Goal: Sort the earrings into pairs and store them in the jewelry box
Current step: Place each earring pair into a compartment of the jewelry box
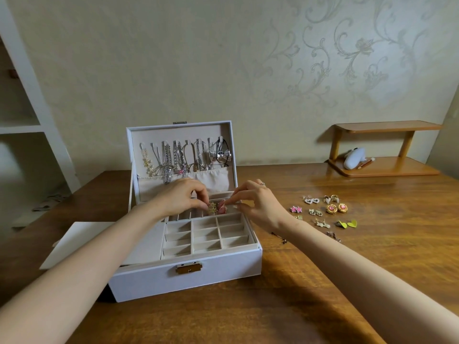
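While the wooden table point(323, 281) carries the open white jewelry box point(188, 274), both hands sit over its rear compartments. Left hand point(178, 197): fingers curled, pinching a gold earring point(211, 207). Right hand point(255, 204): fingertips pinching a pink earring point(221, 207) just beside it. Other earrings point(323, 212) lie in pairs right of the box

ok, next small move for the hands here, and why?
Probably lower the pink earrings into the back row of the jewelry box and release: the left hand and right hand pinch them just above it, and other pairs lie on the table.
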A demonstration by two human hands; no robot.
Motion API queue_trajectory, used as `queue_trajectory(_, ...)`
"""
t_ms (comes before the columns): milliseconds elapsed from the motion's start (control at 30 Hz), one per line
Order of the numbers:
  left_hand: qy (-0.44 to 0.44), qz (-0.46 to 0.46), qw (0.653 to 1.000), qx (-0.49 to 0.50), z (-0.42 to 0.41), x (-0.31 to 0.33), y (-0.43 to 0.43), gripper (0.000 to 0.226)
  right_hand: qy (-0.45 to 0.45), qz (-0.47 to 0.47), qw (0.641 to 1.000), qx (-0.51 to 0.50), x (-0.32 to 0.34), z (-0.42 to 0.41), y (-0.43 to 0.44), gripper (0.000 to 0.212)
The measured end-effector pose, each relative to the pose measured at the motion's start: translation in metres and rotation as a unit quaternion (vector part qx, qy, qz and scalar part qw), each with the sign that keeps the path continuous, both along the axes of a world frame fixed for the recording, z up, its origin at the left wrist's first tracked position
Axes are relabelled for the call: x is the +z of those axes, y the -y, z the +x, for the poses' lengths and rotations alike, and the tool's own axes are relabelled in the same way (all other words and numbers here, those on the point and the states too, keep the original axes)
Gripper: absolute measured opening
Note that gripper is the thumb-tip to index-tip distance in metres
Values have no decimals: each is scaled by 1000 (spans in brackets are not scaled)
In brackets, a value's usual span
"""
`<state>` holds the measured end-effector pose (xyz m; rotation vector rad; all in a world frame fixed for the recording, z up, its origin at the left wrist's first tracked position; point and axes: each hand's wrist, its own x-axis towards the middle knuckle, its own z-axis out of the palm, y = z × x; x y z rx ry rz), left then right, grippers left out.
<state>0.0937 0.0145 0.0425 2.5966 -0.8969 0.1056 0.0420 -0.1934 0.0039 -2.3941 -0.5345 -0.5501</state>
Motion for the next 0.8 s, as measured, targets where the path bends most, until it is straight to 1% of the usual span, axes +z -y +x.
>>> queue_trajectory(133, 24, -73, 997, 10, 0, 3, 6, 6, -4, 25, 999, -23, 5, -5, 11, 19)
queue_trajectory(200, 51, -87, 995, 23, -4, 3, 21, 7, -3, 46, 998, -37, 7, -10, 21, 17)
queue_trajectory(300, 84, -83, 993, 15, -18, 2, 58, 12, 16, 58, 993, -105, 4, -15, 45, 13)
queue_trajectory(400, 107, -42, 993, -21, -25, 3, 104, 14, 20, 23, 977, -209, 0, -12, 80, 10)
queue_trajectory(467, 83, -18, 996, -38, -24, 2, 135, 16, -1, 1, 966, -257, 0, -10, 105, 11)
queue_trajectory(600, 23, 6, 999, -40, -10, -7, 183, 19, -54, 7, 949, -311, 2, -3, 149, 13)
queue_trajectory(700, -15, 17, 999, -35, 4, -12, 209, 22, -94, -16, 942, -321, -2, 9, 167, 15)
queue_trajectory(800, -41, 38, 998, -33, 18, -16, 231, 27, -108, -59, 941, -317, -10, 23, 173, 16)
